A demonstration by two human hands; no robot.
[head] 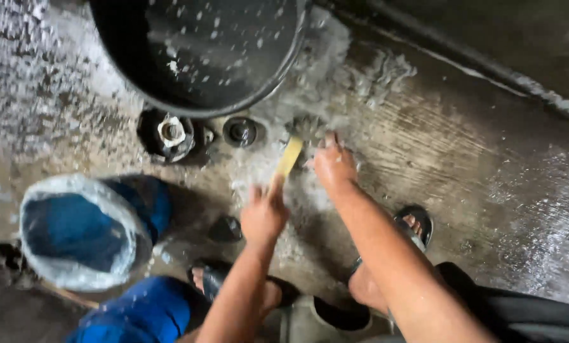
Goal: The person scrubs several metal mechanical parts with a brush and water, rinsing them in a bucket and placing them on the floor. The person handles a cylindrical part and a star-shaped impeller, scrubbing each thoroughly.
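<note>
Left hand (263,216) closed around the yellow handle of a brush (290,156), bristle end down on the wet, foamy concrete floor (424,159) just below the rim of a large black basin (202,51). Right hand (333,164) just beside the bristles, fingers bent and pressed to the soapy floor, grip not discernible. Two dark round metal parts (170,133) left of the brush; blue sack (81,232) farther left.

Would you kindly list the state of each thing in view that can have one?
Left hand: closed around the brush handle.
Right hand: pressed on the wet floor beside the bristles.
Yellow-handled brush: held, bristles down in foam.
Black tub: open, flecked with suds.
Blue bucket: tipped, mouth open.
Concrete floor: wet, soapy.
</note>
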